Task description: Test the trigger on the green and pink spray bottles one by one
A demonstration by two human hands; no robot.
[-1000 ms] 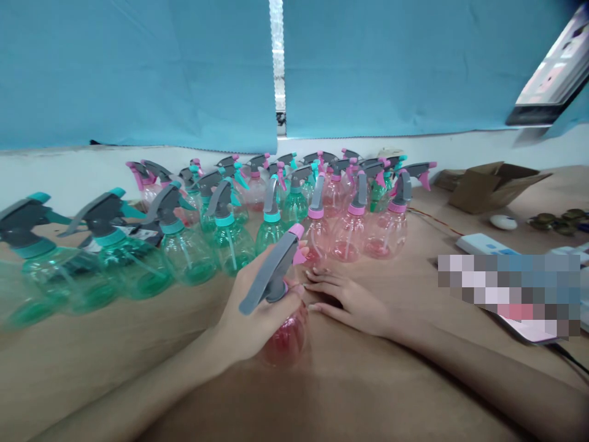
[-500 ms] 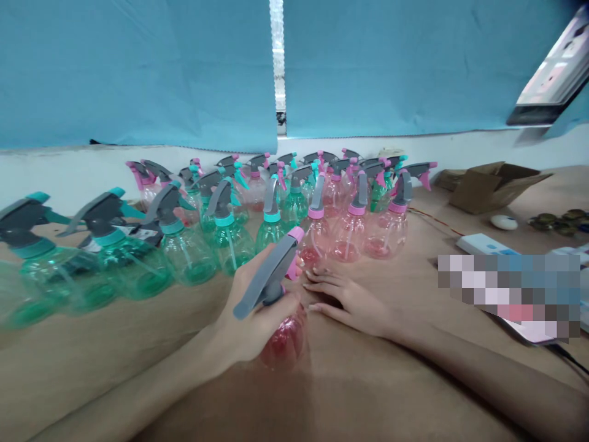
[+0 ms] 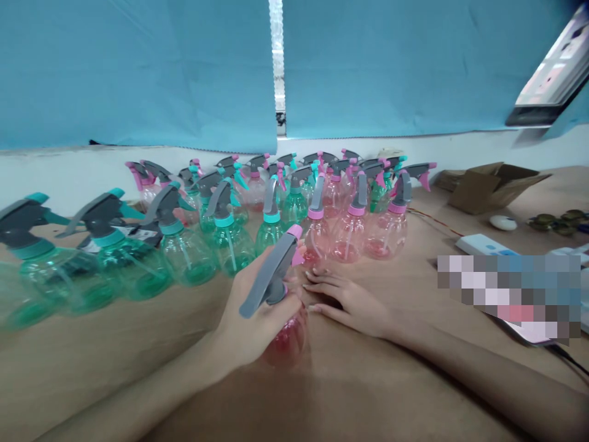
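Observation:
A clear pink spray bottle (image 3: 289, 344) with a grey and pink spray head stands before me on the table. My left hand (image 3: 257, 310) is wrapped round its neck from the left, and most of those fingers are hidden behind the bottle. Flat on the tabletop just right of it lies my right hand (image 3: 347, 301), fingers stretched out and holding nothing. Beyond my hands runs a front row of spray bottles: several green ones, such as this green spray bottle (image 3: 188, 255), on the left, and three pink ones with a pink spray bottle (image 3: 386, 233) at the right end.
More green and pink spray bottles crowd behind the front row. To the right are an open cardboard box (image 3: 494, 187), a white oval object (image 3: 503, 222), a white power strip (image 3: 488, 244) and a phone-like device with a blurred screen (image 3: 529, 334). Blue curtains (image 3: 138, 73) hang behind.
The spray head in my left hand has turned slightly and shifted a little. My left fingertips, visible by the trigger before, are now mostly hidden. My right hand has stayed still.

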